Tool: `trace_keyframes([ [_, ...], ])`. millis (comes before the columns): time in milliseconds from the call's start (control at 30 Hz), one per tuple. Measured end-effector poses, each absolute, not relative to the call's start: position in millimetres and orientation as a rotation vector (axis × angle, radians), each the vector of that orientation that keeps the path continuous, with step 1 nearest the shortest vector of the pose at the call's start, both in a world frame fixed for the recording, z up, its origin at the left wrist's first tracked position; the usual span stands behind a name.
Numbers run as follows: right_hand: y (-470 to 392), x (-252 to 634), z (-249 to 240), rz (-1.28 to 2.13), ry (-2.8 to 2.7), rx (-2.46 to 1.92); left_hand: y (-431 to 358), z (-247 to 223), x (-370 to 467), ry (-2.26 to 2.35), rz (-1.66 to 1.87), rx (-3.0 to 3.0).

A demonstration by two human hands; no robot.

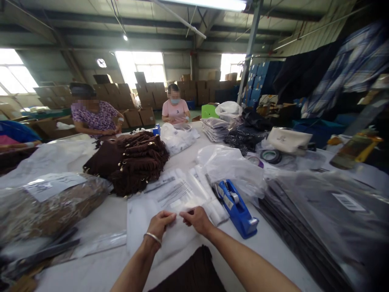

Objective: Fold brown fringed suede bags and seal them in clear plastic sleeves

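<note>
My left hand [160, 224], with a bangle at the wrist, has thumb and fingers pinched together on clear plastic. Close beside it, my right hand [198, 219] is also closed in a pinch. Both work at a clear plastic bag [179, 241] lying on a stack of printed clear bags [173, 192]; what lies right between the fingertips is too small to make out. A dark brown fabric piece [194, 273] lies at the table's near edge, between my forearms. To the right of my right hand stands a blue tape dispenser [238, 211].
A pile of brown fringed bags [130, 160] lies ahead on the left, beyond a wrapped bundle [67, 202]. Packed dark items in plastic [319, 219] lie at right. A white pouch [288, 140] and tape roll [270, 156] sit behind them. Two people [175, 107] work across the table.
</note>
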State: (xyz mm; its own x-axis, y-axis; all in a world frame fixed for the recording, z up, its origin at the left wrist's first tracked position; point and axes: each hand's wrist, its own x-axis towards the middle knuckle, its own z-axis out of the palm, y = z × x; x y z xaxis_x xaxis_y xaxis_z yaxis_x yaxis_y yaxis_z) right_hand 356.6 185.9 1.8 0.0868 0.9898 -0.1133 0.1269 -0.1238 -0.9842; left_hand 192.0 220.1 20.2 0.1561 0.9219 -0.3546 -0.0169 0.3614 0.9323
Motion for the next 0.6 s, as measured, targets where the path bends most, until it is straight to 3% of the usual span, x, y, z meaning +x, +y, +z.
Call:
trace_keyframes([
  [433, 182.2, 356.1, 6.9, 1.175, -1.130, -1.397, 227.7, 20.1, 183.1, 1.219, 1.085, 0.876],
  [600, 174.1, 358.7, -1.1, 1.152, -1.137, -1.398, 227.9, 33.7, 178.7, 1.213, 0.961, 1.145],
])
